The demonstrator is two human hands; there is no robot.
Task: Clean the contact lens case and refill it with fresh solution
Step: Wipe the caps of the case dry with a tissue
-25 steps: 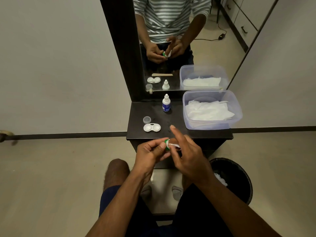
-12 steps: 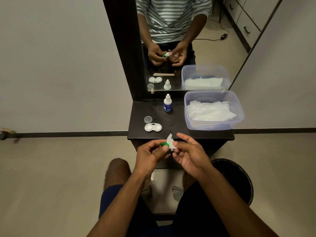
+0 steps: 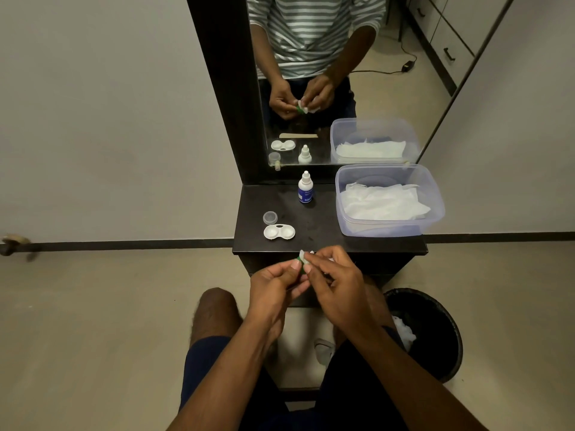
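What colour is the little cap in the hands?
Green cap, seen best in the head view.

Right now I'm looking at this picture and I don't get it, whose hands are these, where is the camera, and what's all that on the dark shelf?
No machine here: a person wears a camera on the head, looking down at their own two hands. The mirror ahead shows the same person from the front.

The left hand pinches a small green cap. The right hand presses a bit of white tissue against it, seemingly wiping it.

On the shelf lie an open white lens case, a small clear lid behind it, an upright dropper bottle, and a clear tub holding white tissues. A black bin stands on the floor at the right, with something white inside.
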